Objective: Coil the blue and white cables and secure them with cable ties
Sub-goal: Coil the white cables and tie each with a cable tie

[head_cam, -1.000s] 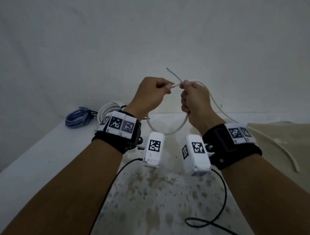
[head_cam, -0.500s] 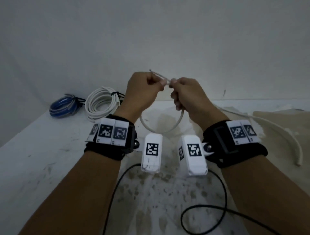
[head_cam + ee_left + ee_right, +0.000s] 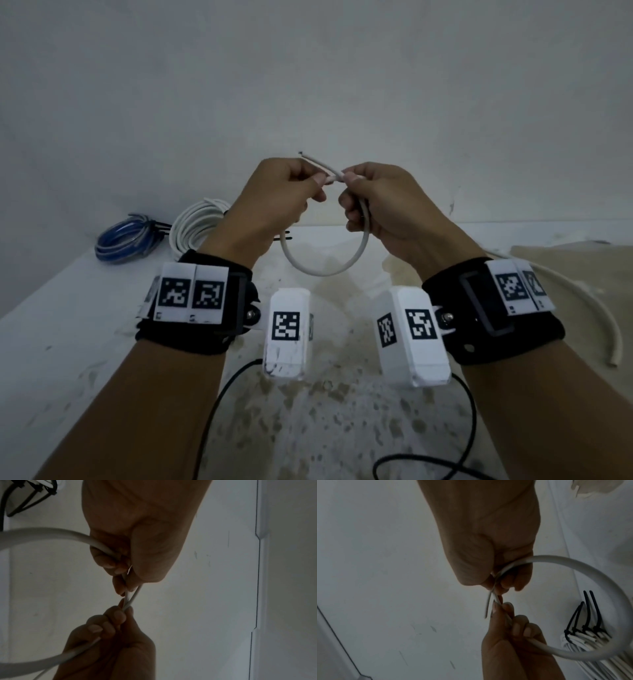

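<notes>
A loose white cable (image 3: 325, 272) hangs in one round loop between my raised hands. My left hand (image 3: 317, 181) pinches it where the loop crosses, and my right hand (image 3: 349, 180) grips it right beside, fingers curled round the strand. Its thin free end (image 3: 308, 157) sticks up to the left. The left wrist view shows my left hand (image 3: 126, 582) pinching the crossing strands (image 3: 130, 599). In the right wrist view my right hand (image 3: 496, 588) holds the same loop (image 3: 607, 574). A tied blue coil (image 3: 126, 236) and a tied white coil (image 3: 195, 222) lie at the back left.
The loose cable's tail (image 3: 599, 308) curves over the table (image 3: 51, 342) at the right, across a beige patch (image 3: 565, 260). Black camera leads (image 3: 222, 411) trail on the stained surface near me. Black ties (image 3: 590, 615) stick out of the white coil. A wall stands close behind.
My hands have come closer together and the loop below them has tightened into a smaller ring. The free end has swung left. The tied white coil has come into view.
</notes>
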{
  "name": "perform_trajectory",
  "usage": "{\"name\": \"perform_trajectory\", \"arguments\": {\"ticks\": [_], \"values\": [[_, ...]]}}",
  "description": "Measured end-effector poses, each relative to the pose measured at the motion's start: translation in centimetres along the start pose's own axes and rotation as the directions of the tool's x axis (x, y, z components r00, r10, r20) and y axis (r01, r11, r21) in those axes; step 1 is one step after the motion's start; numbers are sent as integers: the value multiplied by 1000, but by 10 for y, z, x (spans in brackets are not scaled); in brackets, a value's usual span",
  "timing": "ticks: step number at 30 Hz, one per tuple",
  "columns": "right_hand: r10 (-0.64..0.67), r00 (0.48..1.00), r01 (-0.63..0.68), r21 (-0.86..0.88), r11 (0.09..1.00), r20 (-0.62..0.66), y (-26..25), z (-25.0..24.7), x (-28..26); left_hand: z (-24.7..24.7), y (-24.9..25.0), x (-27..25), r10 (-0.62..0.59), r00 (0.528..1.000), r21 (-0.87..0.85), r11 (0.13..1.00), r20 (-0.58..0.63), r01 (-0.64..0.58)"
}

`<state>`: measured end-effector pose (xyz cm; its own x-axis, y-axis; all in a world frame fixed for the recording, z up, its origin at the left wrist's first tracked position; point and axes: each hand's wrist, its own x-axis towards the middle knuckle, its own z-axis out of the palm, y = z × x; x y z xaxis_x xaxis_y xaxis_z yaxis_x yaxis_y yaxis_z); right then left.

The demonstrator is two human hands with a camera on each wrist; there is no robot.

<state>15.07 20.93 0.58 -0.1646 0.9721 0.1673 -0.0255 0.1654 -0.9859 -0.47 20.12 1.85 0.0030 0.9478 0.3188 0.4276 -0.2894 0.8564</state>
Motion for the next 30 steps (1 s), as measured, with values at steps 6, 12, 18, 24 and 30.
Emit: {"name": "perform_trajectory", "arguments": {"ticks": [6,12,18,24,30], "values": [[-21,999,20,36,999,43,-2,3,-2,4,2,-2,34,997,-51,998,-71,-38],[-39,987,59,127,990,-154,-2,3,1,9,8,-1,-69,993,-178,983,-97,51],[-73,954,140,215,966,-292,-2,1,6,9,6,-1,-84,991,-169,984,-106,65],[-61,957,145,284,948,-284,-1,0,6,11,3,0,-74,980,-174,984,-185,42],[2,965,90,339,937,-264,-5,-1,1,11,0,3,2,970,-134,990,-242,-36]]}}
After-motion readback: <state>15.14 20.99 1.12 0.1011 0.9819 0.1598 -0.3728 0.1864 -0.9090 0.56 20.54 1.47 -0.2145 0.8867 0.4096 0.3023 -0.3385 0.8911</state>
